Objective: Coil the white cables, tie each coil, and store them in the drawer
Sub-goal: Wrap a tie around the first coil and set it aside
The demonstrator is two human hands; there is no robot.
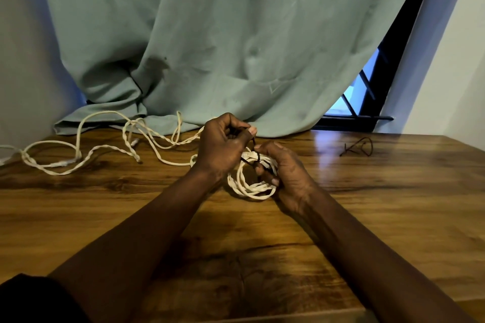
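Observation:
A coil of white twisted cable [249, 187] lies on the wooden table [367, 204] between my hands. A thin black tie [254, 158] is wrapped round the coil's top. My left hand [223, 146] is above the coil, fingers curled, pinching one end of the black tie. On the coil's right side, my right hand [282, 167] curls its fingers round the cable strands and the tie's other end. A second white cable [110, 144] sprawls loose and tangled over the table's left half. No drawer is in view.
Another black tie [359, 148] lies on the table at the right rear. A pale green curtain [223, 41] hangs behind and drapes onto the table's back edge. A dark window frame [367, 102] shows at the right. The table's front edge runs along the bottom.

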